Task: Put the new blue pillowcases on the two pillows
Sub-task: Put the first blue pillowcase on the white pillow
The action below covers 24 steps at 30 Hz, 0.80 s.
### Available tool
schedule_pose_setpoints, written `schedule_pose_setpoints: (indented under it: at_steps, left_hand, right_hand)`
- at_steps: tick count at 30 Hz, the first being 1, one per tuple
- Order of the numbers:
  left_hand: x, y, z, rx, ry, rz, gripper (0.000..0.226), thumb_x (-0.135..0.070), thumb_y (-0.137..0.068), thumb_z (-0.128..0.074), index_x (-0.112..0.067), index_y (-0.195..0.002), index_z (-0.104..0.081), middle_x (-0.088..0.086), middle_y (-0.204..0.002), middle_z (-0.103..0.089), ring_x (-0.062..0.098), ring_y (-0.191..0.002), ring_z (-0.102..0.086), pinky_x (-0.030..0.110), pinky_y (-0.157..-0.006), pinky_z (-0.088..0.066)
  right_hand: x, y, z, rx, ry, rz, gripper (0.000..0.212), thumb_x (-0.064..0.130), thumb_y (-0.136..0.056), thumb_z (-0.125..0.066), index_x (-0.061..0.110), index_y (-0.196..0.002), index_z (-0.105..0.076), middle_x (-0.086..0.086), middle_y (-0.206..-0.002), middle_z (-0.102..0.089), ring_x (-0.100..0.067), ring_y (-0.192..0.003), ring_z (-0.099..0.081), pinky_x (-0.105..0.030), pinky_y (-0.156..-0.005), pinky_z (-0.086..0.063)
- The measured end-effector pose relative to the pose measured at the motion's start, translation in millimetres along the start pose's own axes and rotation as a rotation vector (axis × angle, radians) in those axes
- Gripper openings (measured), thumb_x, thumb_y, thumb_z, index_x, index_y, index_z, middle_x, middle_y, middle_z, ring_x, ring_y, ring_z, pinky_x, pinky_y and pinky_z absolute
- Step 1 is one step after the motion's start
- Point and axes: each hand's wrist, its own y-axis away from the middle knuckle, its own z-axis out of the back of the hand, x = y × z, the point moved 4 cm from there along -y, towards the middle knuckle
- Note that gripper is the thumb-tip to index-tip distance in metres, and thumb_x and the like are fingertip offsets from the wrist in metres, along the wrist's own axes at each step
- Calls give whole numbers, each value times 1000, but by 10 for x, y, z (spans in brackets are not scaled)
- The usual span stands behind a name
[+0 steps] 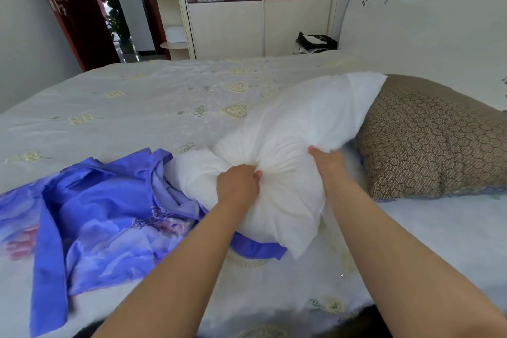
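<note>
Left hand: the left hand (238, 183) is clenched on a bunched fold of the white pillow (290, 151), with the fabric gathered into creases around the fingers.
Right hand: the right hand (327, 162) is closed on the pillow's right side, with the fingers sunk into the stuffing and hidden behind it.
White pillow: it is bare, without a cover, and is held between both hands on the bed (137, 107); its lower corner overlaps the edge of the blue cloth.
Blue pillowcases: a crumpled heap of blue pillowcases (104, 217) with a pink flower print is spread on the bed, left of the pillow and touching it.
Second pillow: a brown pillow (428, 140) with a honeycomb pattern is laid just right of the white one, near the headboard (428, 22).
Background: a wardrobe (260, 8) and an open doorway (115, 8) are seen past the bed.
</note>
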Motion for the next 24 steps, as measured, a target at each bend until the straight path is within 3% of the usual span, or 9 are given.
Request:
schedule_pose_setpoints:
  at_steps: [2, 5, 8, 11, 14, 18, 20, 22, 24]
  left_hand:
    - [74, 151, -77, -189, 181, -9, 41, -30, -102, -32, -16, -139, -45, 7, -132, -56, 24, -123, -50, 39, -110, -26]
    - [262, 337, -116, -340, 600, 31, 43, -24, -101, -37, -14, -142, -40, 11, -138, -51, 26, -130, -45, 39, -114, -25]
    - [376, 353, 13, -364, 898, 64, 40, -24, -100, -39, -15, -138, -48, 5, -135, -55, 19, -125, -49, 36, -110, -34]
    - [477, 236, 210, -411, 846, -30, 37, -26, -100, -40, -17, -133, -54, 1, -132, -57, 11, -121, -50, 28, -107, -36]
    - [537, 140, 293, -328, 639, -229, 33, -20, -99, -45, -14, -130, -58, 1, -131, -58, 10, -122, -50, 20, -104, -35]
    - [543, 67, 343, -11, 425, -263, 27, -16, -95, -52, -20, -119, -65, -11, -121, -60, 4, -110, -51, 20, -90, -38]
    - [519, 77, 439, 13, 294, -251, 25, -20, -93, -54, -22, -116, -64, -8, -121, -61, 13, -112, -54, 28, -93, -42]
    - [395, 210, 569, -46, 244, -237, 31, -21, -94, -51, -19, -125, -56, 0, -130, -56, 21, -118, -51, 30, -99, -39]
    - [199, 471, 647, -63, 360, -222, 49, -33, -93, -53, -17, -139, -42, 1, -145, -41, 19, -131, -41, 26, -105, -30]
  right_hand:
    - [287, 201, -102, -114, 116, 267, 19, 22, -90, -58, 7, -79, -56, -12, -83, -58, -29, -92, -61, -34, -77, -41]
    - [471, 734, -210, -177, 167, 539, 42, 26, -94, -53, 14, -58, -35, -2, -57, -44, -21, -61, -47, -25, -62, -31]
    - [450, 1309, -101, -216, 378, 685, 50, 30, -96, -51, 20, -54, -24, 4, -48, -31, -15, -46, -32, -29, -56, -20]
    - [481, 1642, 40, -130, 894, 726, 43, 38, -100, -37, 16, -63, -38, -3, -66, -53, -23, -65, -50, -29, -59, -25]
    - [569, 1788, 70, 56, 1328, 722, 42, 42, -101, -30, 16, -97, -63, -6, -102, -65, -27, -96, -61, -29, -67, -32]
    - [841, 1784, 25, 104, 1288, 834, 36, 48, -95, -41, 19, -102, -61, -5, -105, -62, -27, -100, -58, -29, -68, -34]
    - [952, 1547, -81, 77, 1183, 987, 38, 51, -90, -48, 24, -117, -56, -4, -123, -54, -25, -117, -48, -34, -85, -37]
    - [870, 1173, -227, 194, 1309, 944, 65, 61, -86, -48, 30, -142, -34, -4, -153, -25, -24, -141, -20, -43, -113, -15]
    - [668, 829, -331, 307, 1417, 789, 82, 70, -84, -40, 29, -150, -13, -3, -159, -7, -23, -146, -4, -46, -117, 0]
